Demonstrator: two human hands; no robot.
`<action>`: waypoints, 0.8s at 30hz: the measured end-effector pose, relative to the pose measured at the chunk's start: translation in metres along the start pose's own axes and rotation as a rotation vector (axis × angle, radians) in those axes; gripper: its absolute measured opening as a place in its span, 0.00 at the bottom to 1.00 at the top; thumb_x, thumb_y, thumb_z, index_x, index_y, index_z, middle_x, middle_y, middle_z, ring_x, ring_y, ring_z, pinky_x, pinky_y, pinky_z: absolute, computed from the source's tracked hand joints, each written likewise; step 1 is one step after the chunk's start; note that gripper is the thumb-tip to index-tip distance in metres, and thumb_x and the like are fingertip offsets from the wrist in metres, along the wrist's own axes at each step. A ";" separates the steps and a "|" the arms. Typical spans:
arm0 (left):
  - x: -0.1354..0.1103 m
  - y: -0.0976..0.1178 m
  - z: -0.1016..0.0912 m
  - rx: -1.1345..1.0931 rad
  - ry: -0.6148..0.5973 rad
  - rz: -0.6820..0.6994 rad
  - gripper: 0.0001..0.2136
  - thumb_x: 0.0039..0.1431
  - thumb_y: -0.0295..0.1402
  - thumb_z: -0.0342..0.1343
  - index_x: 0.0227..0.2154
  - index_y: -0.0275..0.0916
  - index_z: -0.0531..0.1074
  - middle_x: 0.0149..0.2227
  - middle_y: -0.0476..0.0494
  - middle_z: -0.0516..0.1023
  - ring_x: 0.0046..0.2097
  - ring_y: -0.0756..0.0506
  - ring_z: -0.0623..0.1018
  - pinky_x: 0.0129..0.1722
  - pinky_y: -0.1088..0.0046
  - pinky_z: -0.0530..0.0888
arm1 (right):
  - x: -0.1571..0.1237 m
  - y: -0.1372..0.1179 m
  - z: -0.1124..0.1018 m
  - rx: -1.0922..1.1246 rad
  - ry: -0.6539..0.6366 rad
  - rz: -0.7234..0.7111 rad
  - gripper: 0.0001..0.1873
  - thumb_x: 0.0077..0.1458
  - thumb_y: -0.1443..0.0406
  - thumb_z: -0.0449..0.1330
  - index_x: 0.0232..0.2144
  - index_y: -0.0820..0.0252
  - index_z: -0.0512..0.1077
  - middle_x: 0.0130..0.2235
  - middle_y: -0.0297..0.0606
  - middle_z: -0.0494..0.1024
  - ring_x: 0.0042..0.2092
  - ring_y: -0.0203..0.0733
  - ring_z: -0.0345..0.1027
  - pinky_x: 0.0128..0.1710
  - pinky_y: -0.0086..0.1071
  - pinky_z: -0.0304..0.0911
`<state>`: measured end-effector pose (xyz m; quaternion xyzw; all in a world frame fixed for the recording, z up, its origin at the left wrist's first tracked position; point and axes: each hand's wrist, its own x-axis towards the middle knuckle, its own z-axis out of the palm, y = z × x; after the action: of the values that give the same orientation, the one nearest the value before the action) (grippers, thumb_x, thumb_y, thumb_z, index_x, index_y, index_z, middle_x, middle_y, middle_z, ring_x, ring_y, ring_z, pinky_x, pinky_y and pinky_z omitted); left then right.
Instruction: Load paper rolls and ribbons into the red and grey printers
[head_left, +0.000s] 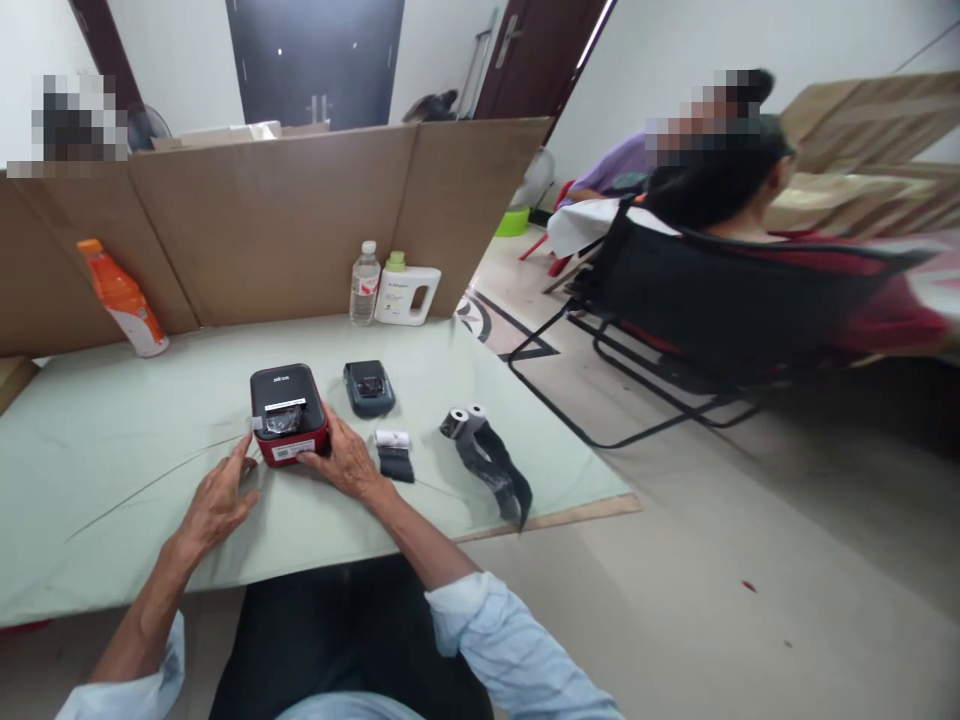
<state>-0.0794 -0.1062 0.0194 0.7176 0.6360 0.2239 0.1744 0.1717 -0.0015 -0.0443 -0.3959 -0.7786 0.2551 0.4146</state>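
Observation:
A small printer (286, 405) with a black lid and red sides sits on the table in front of me. A white strip and crumpled dark film lie across its lid, and a printed label is on its front. My right hand (345, 455) grips its right side, thumb at the front. My left hand (217, 500) is by the front left corner, fingers apart, fingertips at or close to the casing. A smaller dark device (369, 388) sits to the right. Nearby are a white roll with a dark strip (394, 455) and two rolls with long black tails (491, 460).
A cardboard wall (277, 220) closes off the table's back. Before it stand an orange bottle (124, 300), a clear water bottle (365, 285) and a white jug (409, 292). A thin line crosses the pale green tabletop (90, 440). At right, people sit near a black folding chair (720, 290).

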 end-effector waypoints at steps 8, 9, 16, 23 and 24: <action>-0.016 -0.011 -0.031 -0.096 -0.053 -0.045 0.36 0.59 0.34 0.52 0.72 0.40 0.59 0.49 0.39 0.86 0.47 0.40 0.84 0.54 0.57 0.79 | -0.003 0.001 -0.001 -0.002 0.026 0.011 0.54 0.58 0.47 0.70 0.76 0.54 0.49 0.68 0.51 0.71 0.68 0.62 0.68 0.65 0.56 0.68; -0.018 -0.012 -0.034 -0.112 -0.050 -0.059 0.35 0.59 0.34 0.52 0.71 0.40 0.60 0.48 0.40 0.87 0.47 0.40 0.84 0.54 0.57 0.79 | -0.003 0.001 -0.001 -0.001 0.025 0.008 0.54 0.59 0.46 0.69 0.76 0.54 0.49 0.68 0.51 0.71 0.67 0.62 0.68 0.64 0.57 0.69; -0.019 -0.009 -0.053 -0.071 -0.156 -0.085 0.26 0.60 0.37 0.53 0.61 0.41 0.73 0.47 0.40 0.87 0.47 0.39 0.85 0.52 0.57 0.80 | -0.004 0.001 -0.003 0.022 0.006 0.009 0.54 0.59 0.46 0.69 0.76 0.56 0.49 0.69 0.53 0.70 0.68 0.62 0.68 0.65 0.56 0.68; 0.027 -0.001 -0.028 -0.032 0.037 -0.008 0.46 0.54 0.49 0.67 0.73 0.39 0.59 0.69 0.27 0.71 0.64 0.30 0.77 0.59 0.52 0.78 | -0.003 0.001 -0.001 0.005 0.024 -0.013 0.54 0.60 0.45 0.68 0.77 0.55 0.48 0.69 0.52 0.70 0.68 0.61 0.68 0.64 0.56 0.69; 0.035 0.001 -0.022 -0.047 0.048 -0.003 0.48 0.53 0.49 0.69 0.74 0.39 0.57 0.69 0.27 0.70 0.65 0.29 0.76 0.60 0.51 0.77 | -0.003 0.001 -0.001 0.008 0.024 -0.017 0.53 0.60 0.46 0.68 0.77 0.54 0.48 0.70 0.52 0.69 0.68 0.61 0.68 0.65 0.56 0.69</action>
<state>-0.0874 -0.0725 0.0422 0.7069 0.6356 0.2556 0.1761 0.1739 -0.0037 -0.0458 -0.3908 -0.7760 0.2500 0.4274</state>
